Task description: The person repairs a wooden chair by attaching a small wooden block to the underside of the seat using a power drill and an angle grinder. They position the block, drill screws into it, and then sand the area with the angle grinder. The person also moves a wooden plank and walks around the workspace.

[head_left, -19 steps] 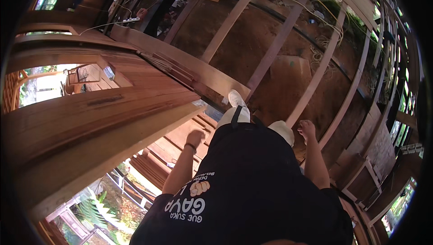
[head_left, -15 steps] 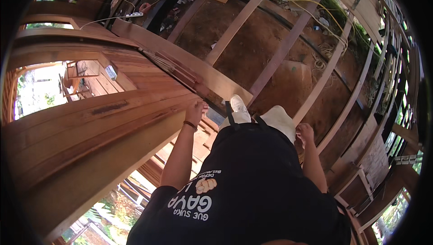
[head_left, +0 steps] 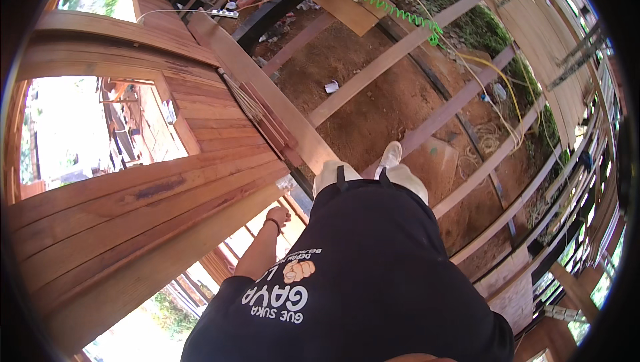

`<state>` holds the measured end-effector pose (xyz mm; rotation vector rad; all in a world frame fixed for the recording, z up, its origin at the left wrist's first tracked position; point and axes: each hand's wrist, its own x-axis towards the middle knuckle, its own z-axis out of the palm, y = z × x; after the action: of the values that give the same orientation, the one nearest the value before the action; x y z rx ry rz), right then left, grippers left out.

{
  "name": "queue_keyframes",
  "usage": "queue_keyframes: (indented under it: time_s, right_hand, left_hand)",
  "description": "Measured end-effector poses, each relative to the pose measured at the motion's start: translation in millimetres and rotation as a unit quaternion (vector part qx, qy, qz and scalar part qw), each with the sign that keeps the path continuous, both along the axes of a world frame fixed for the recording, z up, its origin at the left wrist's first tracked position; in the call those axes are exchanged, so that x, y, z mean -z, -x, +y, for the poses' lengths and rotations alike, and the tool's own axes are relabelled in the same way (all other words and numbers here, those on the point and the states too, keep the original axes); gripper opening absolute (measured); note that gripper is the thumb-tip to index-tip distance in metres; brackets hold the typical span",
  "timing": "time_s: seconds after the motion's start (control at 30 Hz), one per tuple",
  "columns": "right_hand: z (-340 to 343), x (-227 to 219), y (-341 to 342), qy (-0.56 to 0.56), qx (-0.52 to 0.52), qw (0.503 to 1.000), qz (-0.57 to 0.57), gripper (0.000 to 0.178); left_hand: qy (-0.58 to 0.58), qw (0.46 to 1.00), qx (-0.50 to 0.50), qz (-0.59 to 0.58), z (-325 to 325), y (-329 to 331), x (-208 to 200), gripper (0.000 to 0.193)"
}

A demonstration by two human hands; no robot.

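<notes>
My left hand (head_left: pixel 279 216) hangs at my left side, beside the lower end of a planked wooden wall (head_left: pixel 220 179). Its fingers are loosely curled and a little apart, with nothing visible in them. A dark bracelet (head_left: pixel 273 225) circles that wrist. My right hand is out of view, hidden past my black shirt (head_left: pixel 400 275). Below me show my pale trousers (head_left: pixel 408 185) and one light shoe (head_left: pixel 392 153), by a long wooden beam (head_left: pixel 267 99).
Several wooden joists (head_left: pixel 393 62) cross over bare brown soil (head_left: pixel 360 95), with gaps between them. A green coiled hose (head_left: pixel 390 9) and a yellow cable (head_left: pixel 493 69) lie across the far side. A power strip (head_left: pixel 225 13) rests at far left. Thin wood strips (head_left: pixel 257 110) lie along the wall.
I have moved forward and my feet have changed places in stride. My left hand has swung back toward my body. My right hand has gone out of view.
</notes>
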<state>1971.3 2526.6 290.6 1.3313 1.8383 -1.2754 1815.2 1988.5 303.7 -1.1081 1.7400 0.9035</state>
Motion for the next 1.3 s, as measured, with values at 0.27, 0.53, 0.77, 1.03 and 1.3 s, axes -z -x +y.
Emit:
queue_keyframes:
  time_s: [0.27, 0.53, 0.77, 1.03, 1.3]
  right_hand:
    - [60.7, 11.7, 168.4, 0.029, -0.001, 0.999, 0.038, 0.024]
    - [35.4, 18.4, 330.5, 0.01, -0.104, 0.994, 0.026, 0.026]
    - [-9.7, 24.4, 523.8, -0.062, -0.291, 0.949, 0.105, 0.026]
    - [-58.3, 24.7, 693.4, -0.082, -0.39, 0.9, 0.176, 0.03]
    - [-62.9, 18.6, 858.8, -0.164, -0.723, 0.67, 0.049, 0.021]
  left_hand:
    - [-0.064, 0.973, 0.119, 0.189, 114.4, 104.7, -32.8, 0.019]
    - [-0.068, 0.987, -0.028, 0.146, 68.4, 224.9, -3.2, 0.014]
    - [-0.027, 0.989, 0.002, 0.148, -54.0, 363.8, 8.2, 0.017]
    - [0.034, 0.937, -0.215, 0.274, -90.7, 498.4, -13.7, 0.015]
    - [0.025, 0.969, -0.207, 0.131, -60.7, 552.8, 3.1, 0.011]
